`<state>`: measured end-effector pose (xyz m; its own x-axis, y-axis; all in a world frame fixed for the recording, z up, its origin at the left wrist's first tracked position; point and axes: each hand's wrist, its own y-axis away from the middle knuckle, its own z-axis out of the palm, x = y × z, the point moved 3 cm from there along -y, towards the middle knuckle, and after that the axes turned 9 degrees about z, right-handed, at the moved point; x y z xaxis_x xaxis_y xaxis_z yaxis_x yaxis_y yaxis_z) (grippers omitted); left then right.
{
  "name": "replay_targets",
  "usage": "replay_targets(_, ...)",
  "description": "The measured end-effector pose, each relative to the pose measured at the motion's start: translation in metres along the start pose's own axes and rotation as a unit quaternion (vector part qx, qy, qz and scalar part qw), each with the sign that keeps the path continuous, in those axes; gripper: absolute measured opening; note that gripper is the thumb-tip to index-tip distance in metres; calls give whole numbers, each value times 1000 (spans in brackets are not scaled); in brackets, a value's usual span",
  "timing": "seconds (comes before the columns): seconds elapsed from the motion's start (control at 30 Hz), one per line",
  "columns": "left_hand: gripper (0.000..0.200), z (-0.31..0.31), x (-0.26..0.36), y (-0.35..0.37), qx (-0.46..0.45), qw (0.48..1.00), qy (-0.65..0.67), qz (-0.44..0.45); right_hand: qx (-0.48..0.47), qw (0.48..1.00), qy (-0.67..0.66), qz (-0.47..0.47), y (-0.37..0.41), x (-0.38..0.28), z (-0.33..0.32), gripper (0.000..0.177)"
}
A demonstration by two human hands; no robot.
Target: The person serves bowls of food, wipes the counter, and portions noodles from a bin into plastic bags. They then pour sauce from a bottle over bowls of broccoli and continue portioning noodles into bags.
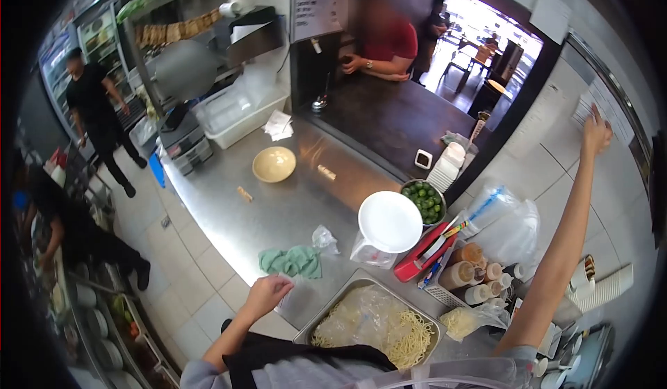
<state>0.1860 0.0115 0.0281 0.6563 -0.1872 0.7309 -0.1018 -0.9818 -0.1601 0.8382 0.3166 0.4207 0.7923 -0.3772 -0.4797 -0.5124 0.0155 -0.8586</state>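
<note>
My left hand [267, 294] is closed, its fingers pinched on a thin clear plastic bag [297, 293] over the counter edge, beside a crumpled green cloth [292, 262]. My right hand [597, 133] is raised at the far right, a finger extended against a paper sheet [603, 111] on the tiled wall. Directly before me, a metal tray [335, 293] holds noodles [410, 339] partly covered by clear plastic. A white round scale [390, 222] stands behind the tray. Farther back sits a pale yellow bowl [274, 164].
Squeeze bottles [458, 276], a red holder [420, 253] and a bowl of green limes [425, 201] stand right of the scale. One person in red [396, 38] leans at the pass window. Two people in black [94, 97] are at the left.
</note>
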Motion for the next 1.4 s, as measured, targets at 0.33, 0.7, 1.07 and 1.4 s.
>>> replay_targets(0.33,22,-52,-26,4,103,992,31,61,-231,851,-410,-235,201,-215,-98,54)
replay_targets(0.7,25,-167,-163,-38,138,985,51,96,-428,589,-472,-497,454,-518,-180,23)
replay_targets(1.07,21,-289,-274,-29,199,970,142,-12,-551,704,-422,-152,552,-820,-50,31)
replay_targets(1.4,31,-377,-294,-75,313,925,214,16,-537,396,-745,4,613,-760,-212,22)
